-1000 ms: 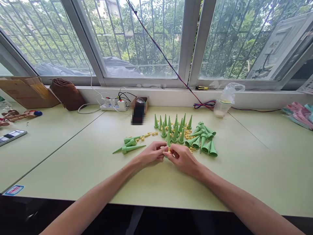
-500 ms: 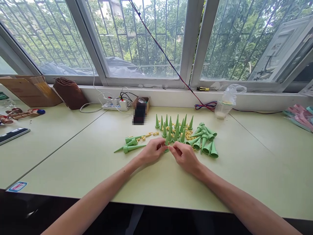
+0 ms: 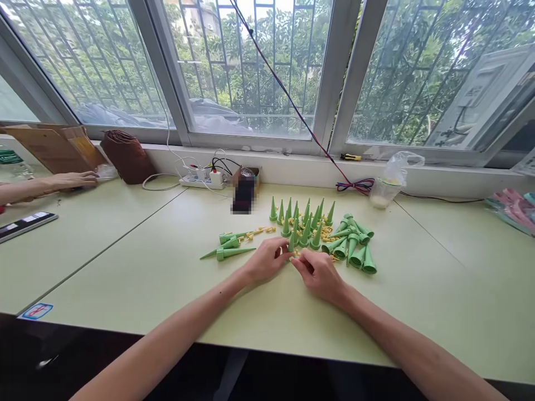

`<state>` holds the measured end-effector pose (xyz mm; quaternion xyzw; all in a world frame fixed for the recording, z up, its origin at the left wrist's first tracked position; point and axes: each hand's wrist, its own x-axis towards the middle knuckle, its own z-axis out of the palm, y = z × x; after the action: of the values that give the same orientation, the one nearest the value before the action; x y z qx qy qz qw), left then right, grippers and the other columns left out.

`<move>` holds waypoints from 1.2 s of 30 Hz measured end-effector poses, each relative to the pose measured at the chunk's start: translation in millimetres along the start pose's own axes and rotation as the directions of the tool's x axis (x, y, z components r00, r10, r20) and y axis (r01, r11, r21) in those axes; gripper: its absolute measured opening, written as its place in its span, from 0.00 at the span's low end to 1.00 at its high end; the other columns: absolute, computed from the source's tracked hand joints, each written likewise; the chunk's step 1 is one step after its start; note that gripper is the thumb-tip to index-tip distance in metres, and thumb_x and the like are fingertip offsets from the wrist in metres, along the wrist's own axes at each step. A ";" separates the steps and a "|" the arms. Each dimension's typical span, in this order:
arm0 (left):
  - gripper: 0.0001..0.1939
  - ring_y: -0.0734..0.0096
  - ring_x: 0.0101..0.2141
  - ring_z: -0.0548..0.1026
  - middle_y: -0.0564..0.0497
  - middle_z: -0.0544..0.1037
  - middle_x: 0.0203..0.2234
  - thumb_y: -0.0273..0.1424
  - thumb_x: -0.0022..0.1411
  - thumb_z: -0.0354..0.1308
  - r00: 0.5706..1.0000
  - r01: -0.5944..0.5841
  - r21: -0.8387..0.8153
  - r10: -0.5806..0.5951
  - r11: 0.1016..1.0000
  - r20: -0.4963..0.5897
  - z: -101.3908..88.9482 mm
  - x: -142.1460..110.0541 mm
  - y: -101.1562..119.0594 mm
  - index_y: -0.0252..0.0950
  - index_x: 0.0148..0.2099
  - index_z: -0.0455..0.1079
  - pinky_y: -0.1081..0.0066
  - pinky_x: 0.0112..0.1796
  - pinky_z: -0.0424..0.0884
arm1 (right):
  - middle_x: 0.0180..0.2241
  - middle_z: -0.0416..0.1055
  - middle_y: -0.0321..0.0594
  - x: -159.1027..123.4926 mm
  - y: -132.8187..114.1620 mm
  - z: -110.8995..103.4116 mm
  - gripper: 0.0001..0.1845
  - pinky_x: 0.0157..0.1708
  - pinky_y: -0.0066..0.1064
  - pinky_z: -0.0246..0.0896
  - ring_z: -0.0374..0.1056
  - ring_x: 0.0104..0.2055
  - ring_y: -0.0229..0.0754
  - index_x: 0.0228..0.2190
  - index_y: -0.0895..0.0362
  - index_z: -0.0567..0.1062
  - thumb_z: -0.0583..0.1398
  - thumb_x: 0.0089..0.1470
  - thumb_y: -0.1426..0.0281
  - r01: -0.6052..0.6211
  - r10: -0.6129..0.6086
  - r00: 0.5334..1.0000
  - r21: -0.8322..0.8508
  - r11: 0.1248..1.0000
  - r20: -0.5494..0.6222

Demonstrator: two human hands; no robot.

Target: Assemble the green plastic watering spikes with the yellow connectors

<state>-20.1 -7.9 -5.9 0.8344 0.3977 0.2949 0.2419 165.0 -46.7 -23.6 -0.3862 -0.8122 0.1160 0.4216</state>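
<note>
Holding cone (image 3: pixel 292 241): L hand (image 3: pixel 267 259). R hand (image 3: pixel 319 273): yellow pc (image 3: pixel 292 259). Cup (image 3: pixel 385 192): pale contents (image 3: pixel 379 202).

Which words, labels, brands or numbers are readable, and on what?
No text reads clearly.
Blue-bordered sticker, table edge: red mark, can't tell which character.
White outdoor unit: label too small and blurred.
Cardboard box: any print too faint.

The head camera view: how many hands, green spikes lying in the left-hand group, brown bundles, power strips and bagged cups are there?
Hands: 3 (left hand, right hand, another person's hand)
Green spikes lying at left: 3
Brown bundle: 1
Power strip: 1
Bagged cup: 1
Total: 9
</note>
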 end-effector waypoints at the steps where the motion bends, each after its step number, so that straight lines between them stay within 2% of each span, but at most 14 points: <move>1: 0.04 0.75 0.24 0.64 0.54 0.71 0.26 0.30 0.61 0.56 1.000 0.003 -0.004 -0.003 1.000 0.012 -0.9 0.0 -0.4 0.35 0.34 0.68 0.75 0.26 0.61 | 0.17 0.53 0.28 -0.7 -0.5 0.5 0.18 0.22 0.26 0.44 0.45 0.19 0.32 0.22 0.55 0.59 0.54 0.63 0.67 0.023 -0.023 1.000 -0.010 1.000 0.008; 4: 0.11 0.77 0.22 0.64 0.55 0.73 0.28 0.32 0.58 0.61 1.000 0.000 0.010 -0.001 1.000 0.021 -9.2 1.3 -1.7 0.36 0.44 0.70 0.74 0.26 0.63 | 0.16 0.52 0.28 -2.4 -2.2 1.7 0.19 0.22 0.26 0.43 0.44 0.18 0.32 0.21 0.55 0.57 0.54 0.63 0.68 0.087 -0.086 0.996 -0.031 0.996 0.024; 6: 0.14 0.78 0.21 0.63 0.55 0.74 0.29 0.33 0.58 0.61 0.998 -0.002 0.066 0.006 0.998 -0.066 -18.9 3.0 -3.2 0.37 0.46 0.71 0.74 0.28 0.63 | 0.16 0.50 0.28 -2.9 -3.1 2.1 0.20 0.22 0.27 0.42 0.44 0.18 0.32 0.20 0.55 0.56 0.54 0.62 0.68 0.116 -0.115 0.993 -0.043 0.992 0.037; 8: 0.09 0.78 0.21 0.63 0.55 0.74 0.29 0.33 0.60 0.60 0.976 0.023 0.126 0.005 0.992 -0.216 -30.4 4.8 -5.8 0.36 0.43 0.71 0.74 0.28 0.63 | 0.16 0.48 0.27 -2.9 -3.8 2.0 0.21 0.22 0.27 0.40 0.42 0.18 0.32 0.19 0.55 0.54 0.54 0.63 0.68 0.133 -0.130 0.990 -0.052 0.990 0.057; 10: 0.08 0.76 0.21 0.64 0.54 0.74 0.26 0.34 0.62 0.58 0.930 0.095 0.200 -0.015 0.975 -0.367 -41.7 5.8 -9.3 0.36 0.33 0.69 0.74 0.29 0.63 | 0.16 0.45 0.27 -2.3 -4.5 1.4 0.23 0.21 0.28 0.39 0.40 0.18 0.33 0.19 0.54 0.52 0.53 0.64 0.67 0.137 -0.132 0.988 -0.055 0.989 0.082; 13: 0.13 0.73 0.22 0.66 0.54 0.71 0.21 0.38 0.64 0.54 0.886 0.239 0.280 -0.091 0.930 -0.456 -55.8 5.3 -15.0 0.37 0.29 0.65 0.73 0.28 0.61 | 0.17 0.46 0.28 -1.1 -6.2 -0.3 0.23 0.22 0.29 0.40 0.41 0.19 0.34 0.19 0.54 0.52 0.50 0.66 0.66 0.119 -0.112 0.987 -0.052 0.992 0.115; 15: 0.12 0.72 0.21 0.66 0.55 0.70 0.19 0.36 0.66 0.51 0.883 0.306 0.333 -0.135 0.892 -0.449 -62.7 4.2 -18.4 0.38 0.30 0.64 0.73 0.27 0.60 | 0.17 0.48 0.29 -0.3 -7.3 -1.3 0.22 0.22 0.29 0.41 0.42 0.19 0.34 0.20 0.54 0.52 0.47 0.67 0.66 0.088 -0.082 0.989 -0.048 0.995 0.125; 18: 0.10 0.70 0.23 0.68 0.54 0.71 0.20 0.30 0.66 0.47 0.895 0.341 0.400 -0.165 0.850 -0.414 -69.6 3.3 -22.3 0.38 0.32 0.66 0.72 0.28 0.59 | 0.18 0.49 0.30 0.4 -7.8 -1.8 0.20 0.23 0.30 0.41 0.43 0.20 0.35 0.22 0.54 0.52 0.46 0.67 0.65 0.042 -0.036 0.991 -0.036 0.998 0.130; 21: 0.10 0.71 0.25 0.70 0.51 0.76 0.27 0.25 0.64 0.47 0.907 0.344 0.395 -0.193 0.852 -0.373 -72.9 3.3 -25.0 0.38 0.40 0.70 0.72 0.30 0.62 | 0.19 0.49 0.29 0.3 -6.5 -1.3 0.20 0.23 0.30 0.41 0.42 0.20 0.35 0.23 0.53 0.50 0.45 0.68 0.64 0.015 -0.014 0.991 -0.011 1.000 0.133; 24: 0.12 0.70 0.27 0.73 0.49 0.78 0.35 0.26 0.63 0.50 0.911 0.356 0.399 -0.219 0.845 -0.348 -73.5 3.2 -27.0 0.37 0.47 0.70 0.71 0.33 0.65 | 0.19 0.48 0.29 0.0 -4.7 -0.4 0.19 0.23 0.30 0.40 0.41 0.20 0.35 0.24 0.53 0.50 0.45 0.68 0.63 0.005 -0.006 0.991 0.007 1.000 0.133; 30: 0.04 0.62 0.35 0.73 0.48 0.77 0.33 0.30 0.58 0.55 0.928 0.372 0.535 -0.295 0.759 -0.227 -73.2 1.8 -27.9 0.37 0.35 0.71 0.68 0.32 0.64 | 0.19 0.50 0.29 0.7 -6.1 -1.0 0.19 0.22 0.30 0.40 0.42 0.20 0.35 0.24 0.53 0.51 0.44 0.68 0.64 0.009 -0.011 0.990 0.016 1.000 0.143; 36: 0.04 0.57 0.39 0.74 0.46 0.77 0.35 0.30 0.55 0.56 0.903 0.412 0.606 -0.393 0.680 -0.174 -75.7 0.4 -22.8 0.38 0.31 0.71 0.68 0.30 0.63 | 0.20 0.56 0.32 1.6 -10.1 -3.8 0.17 0.23 0.29 0.43 0.49 0.20 0.35 0.25 0.53 0.51 0.45 0.67 0.66 -0.020 0.010 0.985 0.055 0.998 0.170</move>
<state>-83.6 18.2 33.3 0.7539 0.6498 0.0966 0.0017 162.0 -52.9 -15.1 -0.3690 -0.8385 0.1747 0.3609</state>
